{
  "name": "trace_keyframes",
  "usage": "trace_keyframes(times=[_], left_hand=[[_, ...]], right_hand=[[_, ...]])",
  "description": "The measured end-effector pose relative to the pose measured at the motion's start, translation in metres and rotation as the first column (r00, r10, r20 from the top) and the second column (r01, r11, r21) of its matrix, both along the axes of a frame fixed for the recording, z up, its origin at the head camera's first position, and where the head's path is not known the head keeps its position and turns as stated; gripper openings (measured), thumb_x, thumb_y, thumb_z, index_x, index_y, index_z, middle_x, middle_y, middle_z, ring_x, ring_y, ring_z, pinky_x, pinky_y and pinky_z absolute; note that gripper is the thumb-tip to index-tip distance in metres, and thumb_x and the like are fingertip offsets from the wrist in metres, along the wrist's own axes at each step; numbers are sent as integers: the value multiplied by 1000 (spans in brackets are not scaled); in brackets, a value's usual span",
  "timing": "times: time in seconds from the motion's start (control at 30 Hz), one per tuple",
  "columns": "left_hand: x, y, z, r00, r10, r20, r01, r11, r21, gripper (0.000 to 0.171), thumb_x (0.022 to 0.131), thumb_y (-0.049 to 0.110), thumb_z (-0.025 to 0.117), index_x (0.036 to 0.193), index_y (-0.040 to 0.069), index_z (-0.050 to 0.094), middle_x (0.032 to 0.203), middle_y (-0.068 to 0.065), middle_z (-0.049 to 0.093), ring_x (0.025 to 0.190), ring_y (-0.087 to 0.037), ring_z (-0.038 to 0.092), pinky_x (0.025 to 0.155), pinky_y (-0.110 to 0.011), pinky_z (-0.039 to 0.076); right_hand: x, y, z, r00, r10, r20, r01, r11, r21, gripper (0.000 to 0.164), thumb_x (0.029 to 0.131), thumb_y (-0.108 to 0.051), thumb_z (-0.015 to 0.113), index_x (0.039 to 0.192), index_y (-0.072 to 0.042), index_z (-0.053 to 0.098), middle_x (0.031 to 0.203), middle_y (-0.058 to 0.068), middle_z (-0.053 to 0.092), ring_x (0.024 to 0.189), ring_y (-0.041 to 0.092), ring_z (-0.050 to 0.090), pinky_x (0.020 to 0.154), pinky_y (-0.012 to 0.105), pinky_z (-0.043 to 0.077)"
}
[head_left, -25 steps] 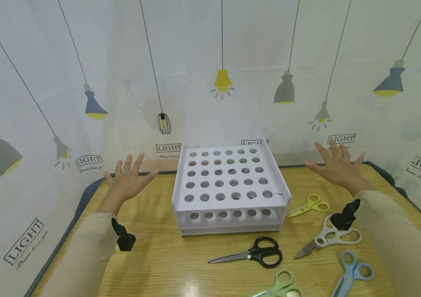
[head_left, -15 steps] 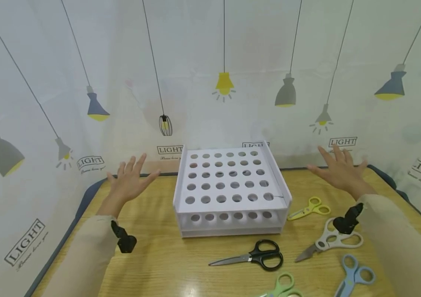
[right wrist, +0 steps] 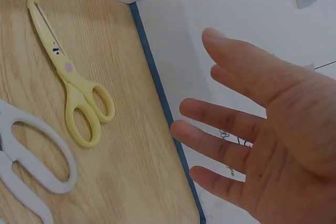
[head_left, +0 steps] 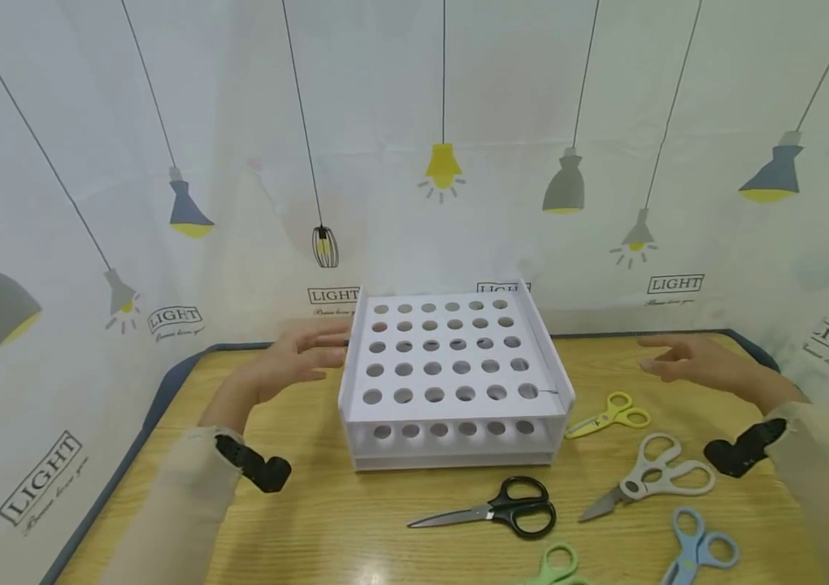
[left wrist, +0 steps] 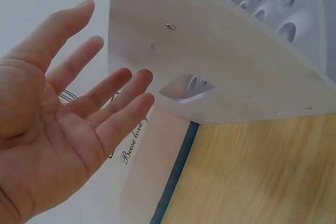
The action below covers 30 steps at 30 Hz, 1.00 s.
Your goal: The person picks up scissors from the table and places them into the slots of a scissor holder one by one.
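Observation:
A white tiered rack with rows of round holes stands at the middle of the table. My left hand is beside its left wall, fingers pointing toward it; in the left wrist view the loosely bent fingers hold nothing, and the side wall with a cutout is just past them. To the rack's right, my right hand hovers over the table with relaxed fingers, holding nothing. Yellow scissors lie nearest to it. White-handled kitchen scissors lie closer to me.
Black-handled scissors lie in front of the rack. Green scissors and blue scissors are near the front, partly cut off by the frame. A lamp-patterned curtain encloses the back and sides of the wooden table.
Both hands have come down from a raised, spread-fingered pose. The left hand has moved right, up to the rack's side; the right hand has lowered and turned inward. The rack and scissors stay put.

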State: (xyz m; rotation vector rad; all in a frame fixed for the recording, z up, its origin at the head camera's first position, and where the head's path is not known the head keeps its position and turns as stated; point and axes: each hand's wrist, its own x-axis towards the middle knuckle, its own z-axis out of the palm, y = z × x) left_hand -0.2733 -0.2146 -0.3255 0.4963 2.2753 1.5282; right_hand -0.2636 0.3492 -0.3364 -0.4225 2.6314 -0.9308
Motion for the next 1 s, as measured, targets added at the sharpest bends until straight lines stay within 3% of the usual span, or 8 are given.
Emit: trace_keyframes(times=[0.13,0.3,0.53,0.73,1.0], left_hand=[[3,1,-8,998,-1,55,-1,999,39,60,86,23,64,140,16,38,141,-10,35,120,-30,44,96,-45,40],[4,1,-15,998,4,60,-10,994,106,64,84,19,67,140,12,37,140,-17,34,118,-32,45,94,-45,42],[4,2,-23,996,43,75,-53,988,148,64,84,18,67,140,15,37,139,-15,35,118,-30,45,90,-39,45],[4,2,-23,996,54,72,-64,987,145,63,84,20,67,140,18,37,138,-12,37,119,-30,45,90,-38,46],[4,2,-25,995,45,84,-57,986,154,63,86,20,65,141,18,34,140,-13,34,119,-31,44,91,-39,45]], right_hand=[[2,6,-4,999,19,38,-18,1000,-10,65,93,-32,52,143,1,25,124,29,49,104,38,55,82,58,42],[2,11,-13,997,27,68,-25,999,-33,62,93,-30,53,141,1,30,124,29,49,103,38,55,81,61,41],[8,20,-31,993,33,111,-27,998,-53,61,90,-26,58,137,4,35,118,24,54,100,36,56,79,60,43],[19,31,-50,986,63,157,-50,995,-84,56,87,-18,62,130,11,42,105,15,61,92,25,59,75,48,48],[30,46,-72,962,115,249,-76,984,-161,55,84,-11,65,123,19,40,97,14,61,83,18,59,67,31,50]])
